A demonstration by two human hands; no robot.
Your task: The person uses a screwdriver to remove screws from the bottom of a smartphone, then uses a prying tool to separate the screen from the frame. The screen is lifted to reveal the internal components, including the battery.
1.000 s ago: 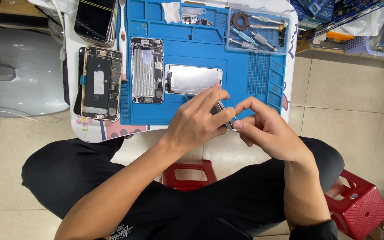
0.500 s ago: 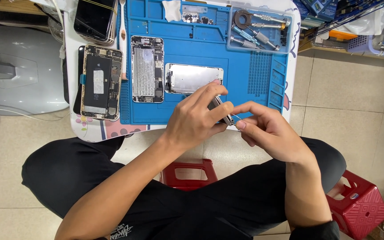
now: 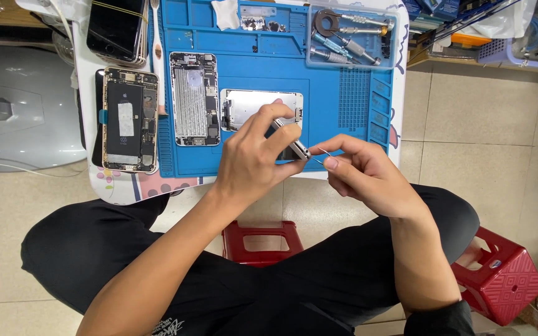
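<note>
My left hand (image 3: 253, 158) grips a phone (image 3: 292, 144) edge-on above the near edge of the blue work mat (image 3: 344, 134). My right hand (image 3: 362, 174) pinches a thin metal pin (image 3: 322, 153) whose tip points at the phone's side. On the mat lie an opened phone body (image 3: 193, 107) with its circuit board showing and a silver screen backplate (image 3: 253, 109), partly hidden by my left fingers. Another opened gold phone (image 3: 130, 119) lies left of the mat.
A clear tray (image 3: 350, 37) of screwdrivers sits at the mat's far right. A stack of dark phones (image 3: 116, 28) lies at the far left. A grey machine (image 3: 23, 109) stands on the left. Red stools (image 3: 259, 239) (image 3: 505, 280) sit below and right.
My hands rose slightly over the mat's edge. The right hand drew the thin pin back from the phone, and the left hand turned the phone more edge-on.
</note>
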